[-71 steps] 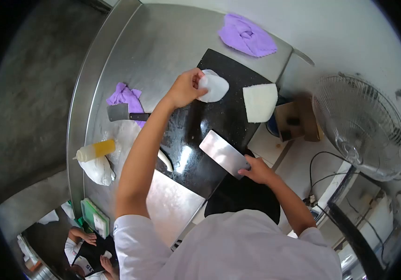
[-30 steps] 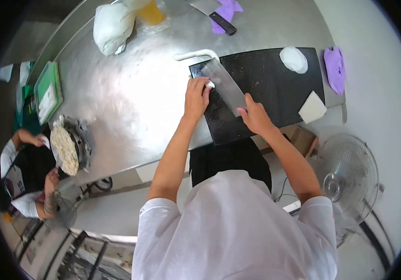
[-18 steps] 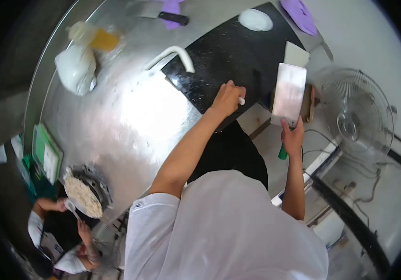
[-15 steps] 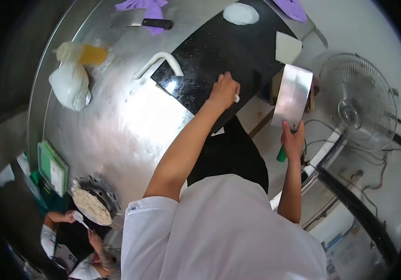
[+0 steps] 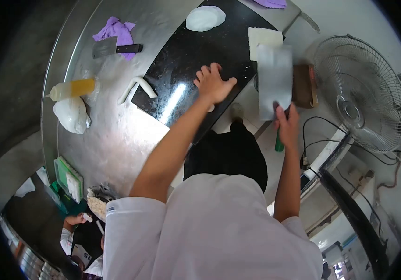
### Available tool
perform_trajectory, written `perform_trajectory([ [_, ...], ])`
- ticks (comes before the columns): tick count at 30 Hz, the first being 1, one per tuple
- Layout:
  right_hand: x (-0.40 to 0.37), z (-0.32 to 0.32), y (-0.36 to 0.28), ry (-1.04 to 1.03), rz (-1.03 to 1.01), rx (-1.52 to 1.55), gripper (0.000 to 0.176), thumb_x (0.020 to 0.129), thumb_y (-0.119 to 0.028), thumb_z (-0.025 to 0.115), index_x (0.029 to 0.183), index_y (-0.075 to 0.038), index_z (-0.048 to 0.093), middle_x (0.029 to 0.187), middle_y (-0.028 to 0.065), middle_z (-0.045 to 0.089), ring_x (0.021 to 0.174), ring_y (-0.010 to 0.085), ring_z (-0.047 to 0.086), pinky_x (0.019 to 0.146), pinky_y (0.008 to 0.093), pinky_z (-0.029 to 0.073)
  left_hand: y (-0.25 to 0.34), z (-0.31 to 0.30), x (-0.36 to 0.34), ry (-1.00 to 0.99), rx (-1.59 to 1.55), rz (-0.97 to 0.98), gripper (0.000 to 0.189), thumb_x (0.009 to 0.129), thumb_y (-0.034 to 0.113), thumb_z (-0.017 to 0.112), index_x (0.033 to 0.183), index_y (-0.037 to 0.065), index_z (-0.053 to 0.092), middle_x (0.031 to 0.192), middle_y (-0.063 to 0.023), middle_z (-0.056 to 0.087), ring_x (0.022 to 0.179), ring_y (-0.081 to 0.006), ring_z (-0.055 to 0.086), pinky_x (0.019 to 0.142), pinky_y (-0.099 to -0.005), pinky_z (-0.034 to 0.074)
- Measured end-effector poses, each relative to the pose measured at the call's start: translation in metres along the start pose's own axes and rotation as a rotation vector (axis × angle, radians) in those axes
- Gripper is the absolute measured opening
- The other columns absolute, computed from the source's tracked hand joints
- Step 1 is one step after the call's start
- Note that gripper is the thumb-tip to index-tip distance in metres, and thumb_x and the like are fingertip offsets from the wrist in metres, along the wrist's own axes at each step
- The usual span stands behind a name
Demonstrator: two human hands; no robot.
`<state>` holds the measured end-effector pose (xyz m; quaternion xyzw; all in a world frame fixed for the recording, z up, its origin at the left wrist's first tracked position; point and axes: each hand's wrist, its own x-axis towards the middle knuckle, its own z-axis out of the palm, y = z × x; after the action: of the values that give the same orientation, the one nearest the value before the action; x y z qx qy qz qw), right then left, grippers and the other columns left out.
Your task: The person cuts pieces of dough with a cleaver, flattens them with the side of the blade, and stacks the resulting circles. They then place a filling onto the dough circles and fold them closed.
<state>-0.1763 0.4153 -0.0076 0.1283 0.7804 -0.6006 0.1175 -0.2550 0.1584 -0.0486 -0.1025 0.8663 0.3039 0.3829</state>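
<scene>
My left hand [image 5: 214, 87] is over the black board [image 5: 177, 60], fingers spread and curved, with nothing visible in its grip. A small piece of white dough [image 5: 211, 108] peeks out beside the wrist near the board's front edge. My right hand [image 5: 287, 122] is closed around the green handle of a cleaver [image 5: 275, 77]. Its wide blade, a little blurred, points away from me, off the right side of the board. A bent dough strip [image 5: 145, 87] lies across the board's left corner onto the steel. At the far end sits a smooth dough lump [image 5: 205, 18].
A white pad [image 5: 265, 36] lies at the board's right edge, past the blade. A scraper [image 5: 116, 48] rests on a purple cloth [image 5: 116, 31]. An oil bottle [image 5: 74, 88] and white bag [image 5: 72, 115] stand left. A fan [image 5: 350, 107] is at right. A co-worker's hand [image 5: 75, 219] is lower left.
My left hand has opened from a curled grip, fingers spreading. The cleaver has moved left toward the board, overlapping the white pad in view. The whole view has shifted.
</scene>
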Motion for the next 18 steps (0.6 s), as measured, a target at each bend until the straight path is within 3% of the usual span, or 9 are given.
perform_trajectory([
  [2,0.035,-0.008,-0.016,0.014,-0.065,0.172,0.032,0.103,-0.031,0.062,0.114,-0.001,0.062,0.075,-0.0001,0.058,0.053,0.0064,0.048,0.048,0.0246,0.039,-0.017,0.055,0.020,0.761,0.062,0.238,0.089,0.078,0.062,0.071,0.144,0.007,0.047,0.153,-0.0200,0.035,0.142,-0.0426,0.031,0.119,-0.0630,0.015],
  [3,0.050,-0.008,-0.028,0.019,-0.107,0.202,0.033,0.104,-0.032,0.060,0.114,-0.001,0.062,0.083,0.0014,0.060,0.054,0.0065,0.048,0.048,0.0244,0.041,-0.029,0.062,0.016,0.707,0.267,0.277,0.098,0.078,0.065,0.070,0.149,0.004,0.040,0.162,-0.0213,0.024,0.150,-0.0423,0.018,0.120,-0.0629,0.009],
  [6,0.093,-0.002,-0.034,0.058,-0.207,0.271,0.032,0.104,-0.031,0.061,0.114,-0.001,0.061,0.087,0.0025,0.061,0.055,0.0067,0.049,0.049,0.0243,0.043,-0.018,0.048,0.012,0.692,0.298,0.263,0.098,0.076,0.065,0.071,0.149,0.005,0.041,0.165,-0.0211,0.019,0.152,-0.0422,0.015,0.119,-0.0647,0.010],
  [8,0.133,0.006,-0.008,0.053,-0.226,0.290,0.033,0.103,-0.033,0.063,0.113,-0.001,0.061,0.087,0.0021,0.062,0.056,0.0071,0.050,0.049,0.0244,0.043,-0.026,0.045,0.022,0.695,0.294,0.328,0.102,0.070,0.067,0.074,0.145,0.005,0.043,0.163,-0.0214,0.024,0.150,-0.0415,0.021,0.119,-0.0654,0.011],
  [11,0.181,0.013,0.053,0.078,0.102,-0.099,0.034,0.098,-0.033,0.070,0.106,-0.001,0.063,0.077,0.0040,0.060,0.053,0.0092,0.051,0.048,0.0298,0.043,-0.037,0.052,0.014,0.627,0.252,0.521,0.091,0.062,0.068,0.077,0.126,0.006,0.055,0.157,-0.0204,0.036,0.146,-0.0391,0.032,0.117,-0.0676,0.014],
  [14,0.195,0.014,0.037,0.135,-0.089,-0.326,0.034,0.097,-0.033,0.071,0.102,0.000,0.064,0.074,0.0062,0.060,0.053,0.0106,0.052,0.047,0.0310,0.041,-0.042,0.052,0.016,0.618,0.214,0.626,0.085,0.064,0.069,0.075,0.118,0.006,0.060,0.153,-0.0195,0.042,0.143,-0.0389,0.037,0.115,-0.0696,0.016],
  [15,0.189,0.014,-0.003,0.089,0.171,-0.273,0.036,0.096,-0.034,0.072,0.103,0.000,0.063,0.076,0.0072,0.062,0.059,0.0153,0.058,0.055,0.0326,0.046,-0.041,0.051,0.016,0.603,0.202,0.653,0.080,0.065,0.071,0.073,0.112,0.007,0.062,0.149,-0.0187,0.046,0.139,-0.0382,0.041,0.114,-0.0710,0.018],
  [16,0.179,0.014,0.002,0.078,0.199,-0.279,0.036,0.096,-0.034,0.072,0.103,0.000,0.063,0.076,0.0072,0.062,0.059,0.0153,0.058,0.055,0.0326,0.046,-0.043,0.054,0.013,0.578,0.195,0.637,0.080,0.065,0.071,0.073,0.112,0.007,0.062,0.149,-0.0187,0.046,0.139,-0.0382,0.041,0.114,-0.0710,0.018],
  [18,0.173,0.014,0.021,0.165,0.017,0.078,0.039,0.096,-0.036,0.071,0.106,0.001,0.064,0.077,0.0080,0.063,0.062,0.0166,0.059,0.059,0.0333,0.047,-0.045,0.056,0.017,0.576,0.177,0.691,0.078,0.066,0.072,0.072,0.109,0.007,0.063,0.148,-0.0173,0.048,0.138,-0.0375,0.043,0.114,-0.0705,0.018],
])
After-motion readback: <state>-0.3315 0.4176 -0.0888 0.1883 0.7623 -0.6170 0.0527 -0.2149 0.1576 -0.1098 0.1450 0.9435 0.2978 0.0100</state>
